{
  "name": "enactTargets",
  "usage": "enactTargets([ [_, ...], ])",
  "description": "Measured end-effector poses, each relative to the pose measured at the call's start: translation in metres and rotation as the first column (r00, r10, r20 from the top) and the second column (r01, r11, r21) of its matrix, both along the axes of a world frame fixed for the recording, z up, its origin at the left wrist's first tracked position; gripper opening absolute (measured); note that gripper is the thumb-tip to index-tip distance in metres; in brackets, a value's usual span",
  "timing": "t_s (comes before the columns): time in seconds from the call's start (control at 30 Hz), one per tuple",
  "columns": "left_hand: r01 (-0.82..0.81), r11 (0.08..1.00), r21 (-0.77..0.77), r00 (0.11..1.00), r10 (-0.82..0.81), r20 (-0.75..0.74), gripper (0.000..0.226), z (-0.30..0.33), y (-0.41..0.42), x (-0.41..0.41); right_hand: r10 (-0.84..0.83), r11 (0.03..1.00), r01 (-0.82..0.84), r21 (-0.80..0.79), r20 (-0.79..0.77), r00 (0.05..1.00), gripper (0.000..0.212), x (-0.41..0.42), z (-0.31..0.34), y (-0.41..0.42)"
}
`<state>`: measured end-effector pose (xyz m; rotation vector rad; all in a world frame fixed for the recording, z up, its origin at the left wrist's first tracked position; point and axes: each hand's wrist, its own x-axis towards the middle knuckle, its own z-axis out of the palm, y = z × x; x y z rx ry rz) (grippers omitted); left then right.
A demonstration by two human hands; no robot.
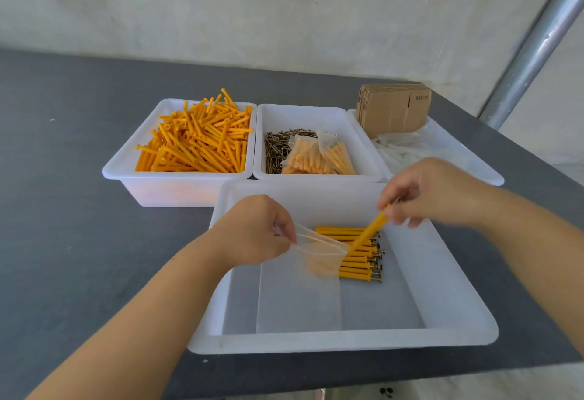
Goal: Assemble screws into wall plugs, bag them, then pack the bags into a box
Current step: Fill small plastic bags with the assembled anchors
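The left hand [252, 229] pinched the top edge of a clear plastic bag [303, 279] and held its mouth open over the near white tub [347, 341]. The right hand [433, 191] gripped one orange wall plug [369, 230] with its fingers [398, 210] near the top end, and the plug's low tip sat right at the bag's mouth. To do this step well, I think the left hand should keep the mouth wide and steady, and the right hand should slide the plug in straight so the tip does not snag the thin plastic. A row of ready plugs with screws [357, 257] lay in the tub just beside the bag, partly behind it. Across the desk [63, 210] stood a tub of loose orange plugs [196, 140], a tub of screws [278, 150] with two filled bags [319, 153], and flat cardboard boxes [392, 109]. I could not tell whether the held plug had a screw in it, because the fingers hid its top. It was also hard to see if anything was already inside the bag.
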<state>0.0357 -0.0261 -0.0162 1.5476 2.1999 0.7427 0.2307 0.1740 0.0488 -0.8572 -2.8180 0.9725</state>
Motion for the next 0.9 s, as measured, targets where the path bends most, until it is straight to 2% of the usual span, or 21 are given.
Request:
enactTargets([
  [0.07,0.031,0.999,-0.005,1.000,-0.031,0.002,0.026,0.000,0.000,0.000,-0.069,0.997,0.060,-0.055,-0.174,0.982,0.016,-0.002,0.014,0.009],
  [0.13,0.057,0.998,-0.009,0.998,-0.057,0.022,0.028,-0.001,-0.001,0.001,-0.073,0.990,0.031,-0.138,-0.314,0.946,0.015,-0.008,0.026,0.012],
  [0.2,0.066,0.998,0.001,0.997,-0.066,0.041,0.027,0.000,-0.001,0.000,-0.007,0.984,-0.053,-0.168,-0.341,0.940,0.013,-0.016,0.033,0.010],
  [0.33,0.062,0.995,0.077,0.994,-0.069,0.085,0.026,-0.001,0.000,-0.001,0.160,0.976,-0.180,-0.121,-0.164,0.973,0.011,-0.037,0.029,-0.004],
  [0.5,0.065,0.987,0.149,0.975,-0.095,0.199,0.020,-0.002,-0.001,-0.001,0.242,0.969,-0.240,-0.067,0.024,0.970,0.009,-0.058,0.020,-0.019],
  [0.57,0.049,0.982,0.184,0.966,-0.094,0.241,0.018,-0.002,-0.001,-0.001,0.306,0.951,-0.297,-0.085,0.120,0.944,0.009,-0.066,0.018,-0.028],
  [0.67,-0.014,0.968,0.250,0.954,-0.061,0.292,0.013,-0.002,0.000,-0.001,0.415,0.907,-0.370,-0.201,0.286,0.864,0.014,-0.076,0.015,-0.043],
  [0.73,-0.040,0.965,0.258,0.952,-0.041,0.304,0.014,-0.002,0.000,-0.001,0.433,0.902,-0.402,-0.159,0.351,0.830,0.016,-0.082,0.013,-0.048],
  [0.8,-0.036,0.970,0.239,0.955,-0.038,0.294,0.010,-0.002,-0.001,-0.001,0.401,0.911,-0.410,-0.039,0.311,0.862,0.010,-0.083,0.013,-0.047],
  [0.9,-0.018,0.976,0.219,0.970,-0.036,0.240,0.018,-0.002,-0.001,-0.002,0.293,0.952,-0.303,0.042,0.151,0.944,0.009,-0.074,0.010,-0.031],
])
